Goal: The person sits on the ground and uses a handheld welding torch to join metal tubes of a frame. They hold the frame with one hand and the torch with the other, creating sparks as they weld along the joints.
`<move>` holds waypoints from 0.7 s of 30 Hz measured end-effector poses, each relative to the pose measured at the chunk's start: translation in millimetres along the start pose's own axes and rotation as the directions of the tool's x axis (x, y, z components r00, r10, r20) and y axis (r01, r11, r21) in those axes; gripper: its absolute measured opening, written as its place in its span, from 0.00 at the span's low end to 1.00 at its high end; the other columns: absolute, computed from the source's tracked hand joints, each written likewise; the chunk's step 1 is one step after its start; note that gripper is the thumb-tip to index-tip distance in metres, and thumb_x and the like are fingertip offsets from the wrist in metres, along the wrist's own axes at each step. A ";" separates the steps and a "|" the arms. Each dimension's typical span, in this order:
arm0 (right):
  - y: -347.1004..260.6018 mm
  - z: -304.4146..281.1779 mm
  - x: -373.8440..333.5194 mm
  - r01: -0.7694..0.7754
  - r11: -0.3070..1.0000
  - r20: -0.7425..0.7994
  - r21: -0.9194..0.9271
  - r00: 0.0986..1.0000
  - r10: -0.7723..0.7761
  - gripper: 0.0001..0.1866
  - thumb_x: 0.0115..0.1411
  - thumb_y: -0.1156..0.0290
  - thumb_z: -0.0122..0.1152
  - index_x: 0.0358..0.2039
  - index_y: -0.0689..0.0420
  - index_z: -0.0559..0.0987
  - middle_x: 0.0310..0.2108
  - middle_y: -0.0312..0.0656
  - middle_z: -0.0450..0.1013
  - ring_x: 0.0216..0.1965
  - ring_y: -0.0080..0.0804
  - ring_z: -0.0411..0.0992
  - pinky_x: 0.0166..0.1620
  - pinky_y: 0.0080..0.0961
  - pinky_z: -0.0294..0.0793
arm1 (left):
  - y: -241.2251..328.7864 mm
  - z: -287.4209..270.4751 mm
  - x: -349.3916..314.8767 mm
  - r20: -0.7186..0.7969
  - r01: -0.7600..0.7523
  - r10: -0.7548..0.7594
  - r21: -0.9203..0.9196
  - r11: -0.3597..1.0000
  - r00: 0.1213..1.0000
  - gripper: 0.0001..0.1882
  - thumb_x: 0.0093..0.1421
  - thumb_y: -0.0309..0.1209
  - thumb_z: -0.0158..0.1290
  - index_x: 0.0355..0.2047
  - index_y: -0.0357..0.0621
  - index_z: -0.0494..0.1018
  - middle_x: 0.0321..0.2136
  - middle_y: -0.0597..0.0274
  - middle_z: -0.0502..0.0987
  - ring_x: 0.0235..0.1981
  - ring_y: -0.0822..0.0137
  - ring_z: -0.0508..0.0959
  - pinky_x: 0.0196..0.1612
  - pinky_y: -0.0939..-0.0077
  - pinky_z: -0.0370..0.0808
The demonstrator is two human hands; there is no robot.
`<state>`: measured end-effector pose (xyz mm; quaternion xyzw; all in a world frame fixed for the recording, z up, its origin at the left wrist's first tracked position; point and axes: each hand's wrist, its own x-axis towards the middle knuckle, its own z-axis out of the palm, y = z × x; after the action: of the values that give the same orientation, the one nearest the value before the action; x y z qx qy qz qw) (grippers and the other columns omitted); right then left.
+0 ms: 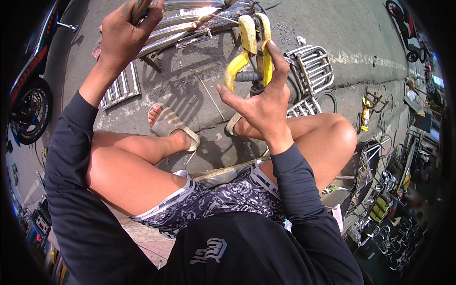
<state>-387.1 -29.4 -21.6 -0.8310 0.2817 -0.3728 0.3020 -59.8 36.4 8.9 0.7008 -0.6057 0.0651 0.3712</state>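
The yellow clamp [267,42] is up in the air over the ground [351,52], in the right hand [263,102]; its long axis runs away from the body, jaws at the far end. The forefinger lies along one yellow arm and the thumb sticks out wide toward the other; the remaining fingers are hidden. A thin rod [224,18] leads from the clamp's far end leftward to the shiny tubes [175,33], where there is a bright spot; whether the tip touches, I cannot tell. The tubes lie between the hands, left of the clamp, their near left end closer to the left hand [124,35]. That hand is closed round a dark bar [139,11], cut off by the upper edge. Beyond the tubes' near left corner a grid [121,88] lies on the ground; right of the clamp is a silver rack [313,71]. Farther right lies a yellow packet [365,114], its contents not visible. A motorcycle [31,111] stands at the left edge, a scooter [406,28] upper right.
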 end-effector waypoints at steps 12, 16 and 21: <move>-1.4 -1.5 1.4 0.023 0.999 -0.030 -0.042 0.999 -0.024 0.63 0.44 0.58 0.88 0.73 0.56 0.53 0.61 0.57 0.69 0.57 0.49 0.78 0.58 0.40 0.81 | -7.4 -1.4 2.8 -0.033 0.019 -0.019 -0.007 1.000 0.999 0.16 0.70 0.43 0.64 0.37 0.40 0.81 0.19 0.63 0.74 0.22 0.73 0.69 0.29 0.72 0.70; -0.3 -0.4 0.7 0.026 0.999 -0.032 -0.032 0.999 -0.027 0.63 0.45 0.59 0.88 0.73 0.55 0.53 0.61 0.57 0.69 0.57 0.49 0.78 0.58 0.40 0.81 | -8.5 0.1 2.9 -0.064 -0.009 0.007 -0.036 0.999 0.998 0.17 0.70 0.43 0.63 0.36 0.40 0.81 0.19 0.63 0.75 0.22 0.73 0.69 0.29 0.72 0.70; 0.8 1.2 0.5 0.016 1.000 -0.020 -0.011 1.000 -0.017 0.63 0.45 0.60 0.88 0.73 0.55 0.53 0.61 0.58 0.70 0.57 0.49 0.78 0.59 0.39 0.81 | -3.4 2.3 7.4 -0.092 0.006 -0.010 -0.045 0.999 0.996 0.20 0.70 0.46 0.61 0.31 0.40 0.76 0.16 0.64 0.72 0.20 0.72 0.69 0.26 0.70 0.67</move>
<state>-386.1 -29.9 -22.5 -0.8311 0.2800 -0.3821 0.2914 -55.6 29.0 9.8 0.6910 -0.5865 0.0822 0.4145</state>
